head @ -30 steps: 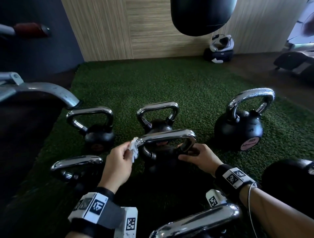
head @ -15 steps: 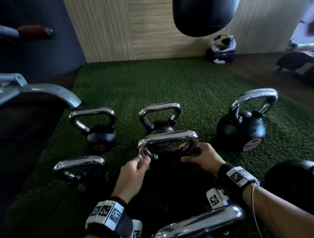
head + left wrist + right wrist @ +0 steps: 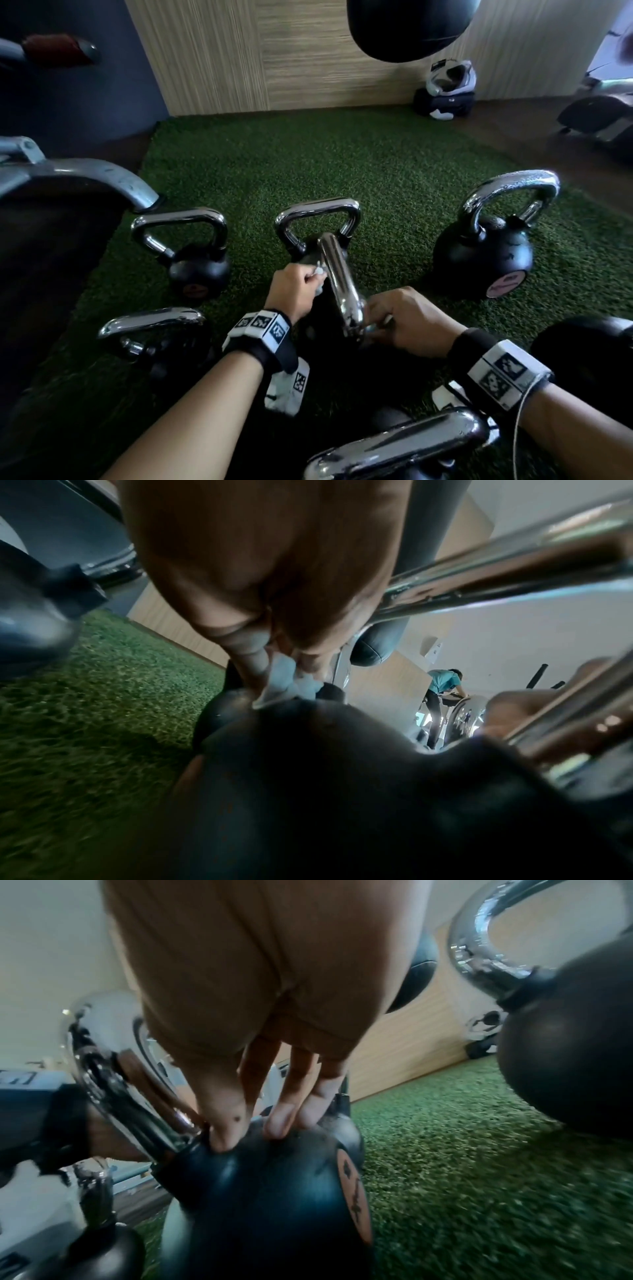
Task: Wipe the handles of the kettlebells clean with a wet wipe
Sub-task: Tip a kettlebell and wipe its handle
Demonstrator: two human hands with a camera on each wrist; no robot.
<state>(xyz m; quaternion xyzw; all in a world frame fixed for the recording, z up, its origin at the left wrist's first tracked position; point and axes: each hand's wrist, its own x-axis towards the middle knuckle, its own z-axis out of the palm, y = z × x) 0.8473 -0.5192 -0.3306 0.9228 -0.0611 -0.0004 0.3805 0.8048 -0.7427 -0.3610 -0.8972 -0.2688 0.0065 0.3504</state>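
Chrome handle (image 3: 339, 284) of the centre kettlebell on green turf (image 3: 308, 164), head view: formerly broadside to the camera, now turned end-on, with the left hand (image 3: 296, 291) pinching the white wipe (image 3: 319, 272) against its left side and the right hand (image 3: 407, 320) moved to its near end. Left wrist view: fingers (image 3: 250, 653) clamp the wipe (image 3: 284, 680) above the black bell (image 3: 308, 777). Right wrist view: straight fingertips (image 3: 281, 1121) press on the bell (image 3: 260, 1191) beside the handle (image 3: 113, 1074), gripping nothing.

The kettlebell handle (image 3: 339, 281) is mirror-bright polished metal; its ball (image 3: 267, 1191) looks smooth, dull-black, faintly sheened. The wet wipe (image 3: 282, 680) is crumpled white cloth. The turf (image 3: 308, 164) is rough green pile.
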